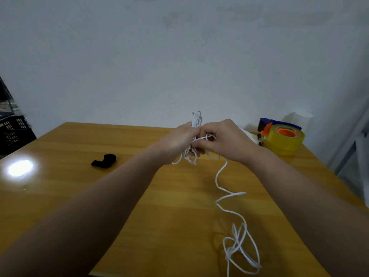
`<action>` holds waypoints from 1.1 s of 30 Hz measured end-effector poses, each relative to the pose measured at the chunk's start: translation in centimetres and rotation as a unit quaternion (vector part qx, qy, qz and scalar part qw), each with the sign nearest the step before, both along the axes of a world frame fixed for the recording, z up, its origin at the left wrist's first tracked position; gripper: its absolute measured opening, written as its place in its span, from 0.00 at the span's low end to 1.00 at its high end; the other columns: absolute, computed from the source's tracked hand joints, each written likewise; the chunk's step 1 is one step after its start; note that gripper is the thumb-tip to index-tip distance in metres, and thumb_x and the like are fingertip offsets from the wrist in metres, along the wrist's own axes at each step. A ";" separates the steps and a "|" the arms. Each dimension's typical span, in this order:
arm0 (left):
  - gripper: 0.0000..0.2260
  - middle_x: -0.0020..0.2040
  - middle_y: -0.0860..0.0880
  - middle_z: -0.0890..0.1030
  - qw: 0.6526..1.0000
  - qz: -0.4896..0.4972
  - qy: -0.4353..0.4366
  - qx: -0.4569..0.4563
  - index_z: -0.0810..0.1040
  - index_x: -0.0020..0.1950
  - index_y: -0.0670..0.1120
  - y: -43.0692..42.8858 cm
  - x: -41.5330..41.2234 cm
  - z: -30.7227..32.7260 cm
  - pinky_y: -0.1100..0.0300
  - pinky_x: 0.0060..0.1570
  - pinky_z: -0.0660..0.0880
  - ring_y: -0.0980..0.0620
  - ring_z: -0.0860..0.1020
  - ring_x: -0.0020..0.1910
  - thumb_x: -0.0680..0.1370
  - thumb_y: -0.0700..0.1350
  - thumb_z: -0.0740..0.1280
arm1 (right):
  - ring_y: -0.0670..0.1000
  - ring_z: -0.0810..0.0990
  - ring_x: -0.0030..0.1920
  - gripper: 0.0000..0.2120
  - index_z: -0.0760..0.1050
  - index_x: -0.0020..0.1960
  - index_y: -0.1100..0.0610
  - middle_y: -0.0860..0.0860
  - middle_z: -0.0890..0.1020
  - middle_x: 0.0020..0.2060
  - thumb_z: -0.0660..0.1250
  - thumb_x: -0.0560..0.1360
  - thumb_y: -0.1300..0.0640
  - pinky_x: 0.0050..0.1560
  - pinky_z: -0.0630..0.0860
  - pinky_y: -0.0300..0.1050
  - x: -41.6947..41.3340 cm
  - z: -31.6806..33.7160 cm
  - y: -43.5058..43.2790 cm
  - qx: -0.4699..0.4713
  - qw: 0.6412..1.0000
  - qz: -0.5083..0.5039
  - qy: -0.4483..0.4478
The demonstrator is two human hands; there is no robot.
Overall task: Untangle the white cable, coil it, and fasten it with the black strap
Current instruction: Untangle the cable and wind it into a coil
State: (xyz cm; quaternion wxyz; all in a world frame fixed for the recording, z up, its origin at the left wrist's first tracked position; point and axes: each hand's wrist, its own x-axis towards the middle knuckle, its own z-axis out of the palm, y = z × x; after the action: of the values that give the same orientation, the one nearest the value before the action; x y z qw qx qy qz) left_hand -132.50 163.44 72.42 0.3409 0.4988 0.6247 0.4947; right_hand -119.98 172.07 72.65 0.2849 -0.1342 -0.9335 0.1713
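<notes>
1. My left hand grips one white cable bundle above the table; my right hand pinches a strand – the tail trails toward me.
2. One black strap lies left, untouched.
3. One tape roll – far right.

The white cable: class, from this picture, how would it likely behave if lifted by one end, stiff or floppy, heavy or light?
Probably floppy: the white cable trails from the right hand in wavy bends onto the table. Likely light: it is thin, and the left hand holds a bundle. It may snag, since loops cross near the table's edge.
</notes>
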 end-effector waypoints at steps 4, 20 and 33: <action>0.15 0.24 0.45 0.72 0.999 -0.047 0.015 -0.001 0.70 0.36 0.42 -0.4 0.0 -0.4 0.59 0.31 0.69 0.48 0.72 0.26 0.81 0.46 0.57 | 0.43 0.70 0.28 0.14 0.75 0.34 0.51 0.41 0.74 0.24 0.73 0.66 0.41 0.33 0.65 0.43 0.4 0.4 1.0 -0.008 1.000 -0.025 0.013; 0.21 0.25 0.52 0.58 0.999 0.018 0.017 -0.023 0.70 0.26 0.51 -1.1 -1.3 -1.3 0.64 0.24 0.51 0.55 0.54 0.22 0.78 0.56 0.64 | 0.54 0.82 0.34 0.11 0.73 0.54 0.58 0.54 0.75 0.44 0.68 0.74 0.67 0.41 0.80 0.46 3.0 0.0 2.8 -0.259 0.965 0.011 0.025; 0.24 0.20 0.56 0.59 0.980 0.197 -0.011 -0.001 0.60 0.27 0.51 -1.8 -4.6 -4.7 0.65 0.24 0.52 0.56 0.56 0.19 0.77 0.60 0.62 | 0.50 0.73 0.35 0.09 0.80 0.45 0.54 0.54 0.76 0.36 0.69 0.73 0.48 0.37 0.68 0.44 2.8 -0.8 2.7 -0.167 0.979 -0.105 -0.043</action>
State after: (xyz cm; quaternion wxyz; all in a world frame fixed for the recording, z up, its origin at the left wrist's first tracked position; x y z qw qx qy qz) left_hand -137.12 161.63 67.74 0.2444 0.3604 0.7071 0.5571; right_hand -117.14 174.74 71.88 0.2343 -0.2848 -0.8838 0.2880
